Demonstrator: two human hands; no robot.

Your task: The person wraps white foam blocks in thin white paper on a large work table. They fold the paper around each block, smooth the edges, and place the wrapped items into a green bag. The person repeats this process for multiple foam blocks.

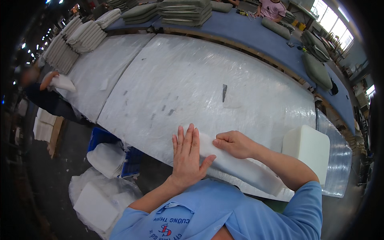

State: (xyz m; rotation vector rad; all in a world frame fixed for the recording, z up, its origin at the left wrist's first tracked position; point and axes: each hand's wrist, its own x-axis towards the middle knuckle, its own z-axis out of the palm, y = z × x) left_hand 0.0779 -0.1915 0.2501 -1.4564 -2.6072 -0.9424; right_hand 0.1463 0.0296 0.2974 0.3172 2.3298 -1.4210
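A long white foam pad lies along the near edge of the table, close to my body. It looks soft, with a smooth, rounded top; my right forearm crosses over part of it. My left hand rests flat at the pad's left end, its fingers stretched out and its thumb on the white material. At the pad's far edge, my right hand is closed, thumb against curled fingers, gripping the white material. A thick white foam cushion with rounded corners stands to the right of my right forearm.
Plastic film covers the table, with small dark tape pieces on it. White pads in a plastic bag and a blue crate stand lower left. A co-worker holds a white pad at left. Grey cushions line a blue table.
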